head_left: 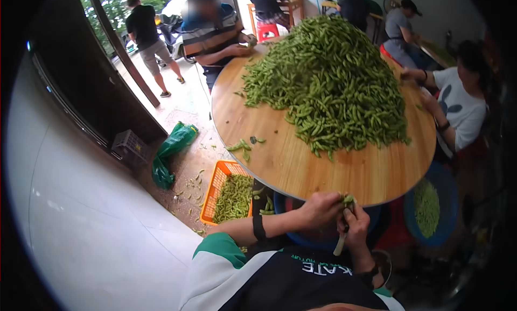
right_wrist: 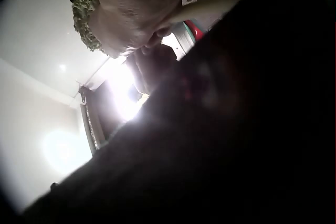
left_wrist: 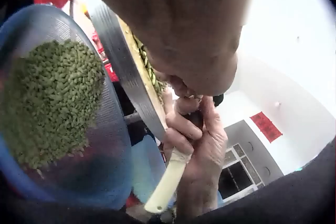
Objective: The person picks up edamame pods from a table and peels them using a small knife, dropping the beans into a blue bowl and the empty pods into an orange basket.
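Lower centre, the left hand [head_left: 322, 210] pinches a green pod [head_left: 348, 199] at its fingertips; right hand's [head_left: 356, 227] fingers curl round a pale handle [head_left: 339, 244]; round table [head_left: 258, 136] just above, people [head_left: 148, 36] upper left.

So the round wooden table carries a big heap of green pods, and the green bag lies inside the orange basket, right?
Not quite: the green bag lies on the floor, beside the orange basket, as the head view shows. The rest is right.
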Demonstrator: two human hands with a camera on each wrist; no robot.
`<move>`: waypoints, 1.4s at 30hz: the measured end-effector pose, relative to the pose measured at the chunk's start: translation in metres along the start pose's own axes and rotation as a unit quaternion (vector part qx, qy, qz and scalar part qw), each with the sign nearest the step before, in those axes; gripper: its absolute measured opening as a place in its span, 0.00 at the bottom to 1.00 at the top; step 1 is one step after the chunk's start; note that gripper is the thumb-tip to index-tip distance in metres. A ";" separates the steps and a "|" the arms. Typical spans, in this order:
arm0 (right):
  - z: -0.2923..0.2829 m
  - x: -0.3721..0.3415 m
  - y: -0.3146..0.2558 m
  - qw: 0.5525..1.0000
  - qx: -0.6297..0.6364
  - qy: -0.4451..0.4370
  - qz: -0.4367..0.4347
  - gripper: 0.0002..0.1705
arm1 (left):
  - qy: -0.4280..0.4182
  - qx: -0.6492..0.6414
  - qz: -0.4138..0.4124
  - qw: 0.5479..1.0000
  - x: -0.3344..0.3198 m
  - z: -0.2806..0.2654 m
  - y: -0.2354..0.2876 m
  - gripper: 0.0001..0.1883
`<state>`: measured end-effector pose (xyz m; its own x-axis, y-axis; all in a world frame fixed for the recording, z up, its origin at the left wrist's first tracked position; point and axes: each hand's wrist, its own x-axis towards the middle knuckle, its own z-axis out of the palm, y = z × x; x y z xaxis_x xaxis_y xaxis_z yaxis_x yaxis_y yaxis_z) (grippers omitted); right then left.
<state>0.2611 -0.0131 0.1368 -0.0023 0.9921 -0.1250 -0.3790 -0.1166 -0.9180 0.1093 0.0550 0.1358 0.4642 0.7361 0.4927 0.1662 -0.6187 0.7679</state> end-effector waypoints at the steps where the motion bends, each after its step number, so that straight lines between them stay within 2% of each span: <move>1: 0.000 0.000 0.003 0.998 -0.048 0.027 -0.025 0.22 | -0.008 0.017 -0.009 1.000 -0.005 0.003 -0.002 0.07; 2: 0.000 -0.003 0.000 0.988 -0.129 0.062 -0.054 0.22 | -0.017 0.018 -0.013 1.000 -0.011 0.006 -0.006 0.07; 3: -0.007 -0.001 0.008 0.988 -0.131 0.058 -0.060 0.22 | -0.026 0.019 -0.018 0.999 -0.015 0.008 -0.008 0.06; 5: -0.026 0.008 0.026 0.944 -0.281 0.061 -0.164 0.19 | -0.033 0.013 -0.017 0.999 -0.018 0.008 -0.006 0.07; 7: -0.024 0.005 0.020 0.946 -0.279 0.053 -0.155 0.16 | -0.048 0.003 -0.022 0.999 -0.024 0.008 -0.004 0.07; 9: -0.022 0.007 0.015 0.863 -0.422 0.013 -0.277 0.14 | -0.088 0.009 -0.069 0.994 -0.028 0.008 -0.006 0.07; 10: -0.021 0.009 0.015 0.864 -0.421 0.018 -0.277 0.14 | -0.092 0.008 -0.067 0.993 -0.029 0.008 -0.006 0.07; 12: -0.020 0.007 0.019 0.822 -0.491 -0.005 -0.288 0.13 | -0.105 -0.010 -0.107 0.989 -0.033 0.010 -0.005 0.06; 15: -0.017 0.007 0.019 0.839 -0.468 -0.017 -0.276 0.13 | -0.118 0.010 -0.137 0.984 -0.035 0.006 0.002 0.06; 17: -0.016 0.008 0.021 0.843 -0.466 -0.027 -0.267 0.12 | -0.137 0.035 -0.126 0.982 -0.038 -0.009 0.012 0.06; 18: -0.016 0.008 0.023 0.830 -0.471 -0.045 -0.295 0.12 | -0.153 0.057 -0.113 0.980 -0.040 -0.017 0.015 0.05; 19: -0.018 0.004 0.025 0.819 -0.477 -0.060 -0.315 0.12 | -0.133 0.067 -0.105 0.983 -0.044 -0.025 0.018 0.05; 20: -0.026 0.003 0.023 0.814 -0.499 -0.066 -0.290 0.12 | -0.138 0.106 -0.138 0.975 -0.051 -0.039 0.022 0.05; 21: -0.029 0.003 0.015 0.789 -0.520 -0.079 -0.319 0.12 | -0.155 0.135 -0.136 0.969 -0.056 -0.055 0.024 0.07; 22: -0.032 0.002 0.008 0.767 -0.535 -0.095 -0.341 0.10 | -0.226 0.230 -0.145 0.935 -0.072 -0.073 0.008 0.10; 23: -0.044 0.005 0.019 0.767 -0.527 -0.112 -0.349 0.11 | -0.338 0.279 -0.249 0.864 -0.066 -0.096 0.018 0.18; 24: -0.043 0.003 0.016 0.766 -0.523 -0.115 -0.356 0.12 | -0.378 0.367 -0.278 0.803 -0.056 -0.113 0.037 0.25; 25: -0.043 0.001 0.015 0.769 -0.523 -0.113 -0.350 0.13 | -0.402 0.381 -0.323 0.767 -0.050 -0.123 0.040 0.27; 26: -0.046 -0.002 0.022 0.791 -0.512 -0.099 -0.321 0.14 | -0.394 0.383 -0.277 0.788 -0.048 -0.133 0.037 0.24; 27: -0.047 0.001 0.026 0.807 -0.499 -0.088 -0.302 0.14 | -0.377 0.405 -0.216 0.804 -0.045 -0.138 0.027 0.16; 28: -0.045 0.002 0.024 0.807 -0.502 -0.084 -0.301 0.14 | -0.312 0.310 -0.230 0.868 -0.030 -0.141 0.019 0.10; 29: -0.043 0.002 0.023 0.815 -0.497 -0.091 -0.285 0.14 | -0.247 0.295 -0.262 0.885 -0.011 -0.135 0.015 0.07; 31: -0.036 0.003 0.021 0.822 -0.493 -0.099 -0.268 0.14 | -0.112 0.259 -0.129 0.951 0.026 -0.118 -0.006 0.07; 33: -0.030 0.004 0.015 0.828 -0.467 -0.089 -0.297 0.13 | -0.067 0.254 -0.118 0.958 0.064 -0.101 -0.036 0.09; 34: -0.030 0.003 0.014 0.826 -0.471 -0.089 -0.296 0.13 | -0.030 0.252 -0.041 0.966 0.081 -0.093 -0.063 0.09; 36: -0.030 0.001 0.012 0.842 -0.451 -0.078 -0.287 0.13 | 0.019 0.244 -0.035 0.969 0.105 -0.073 -0.095 0.09; 37: -0.032 0.001 0.012 0.840 -0.454 -0.077 -0.287 0.13 | 0.020 0.241 -0.034 0.970 0.115 -0.064 -0.109 0.09; 39: -0.038 -0.002 0.019 0.865 -0.419 -0.074 -0.265 0.12 | 0.049 0.356 -0.050 0.932 0.124 -0.048 -0.128 0.08; 40: -0.038 -0.003 0.019 0.865 -0.420 -0.075 -0.263 0.12 | 0.049 0.354 -0.052 0.932 0.129 -0.046 -0.117 0.08; 41: -0.037 -0.004 0.018 0.889 -0.393 -0.073 -0.225 0.12 | 0.000 0.223 -0.172 0.959 0.135 -0.048 -0.107 0.08; 42: -0.036 -0.006 0.019 0.911 -0.363 -0.070 -0.185 0.12 | -0.049 0.085 -0.287 0.953 0.136 -0.047 -0.099 0.09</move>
<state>0.2873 -0.0230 0.1070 -0.1366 0.9597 0.2456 0.3338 0.2781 -0.9007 0.1154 0.2286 0.1460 0.3325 0.9424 -0.0356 0.5523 -0.1640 0.8173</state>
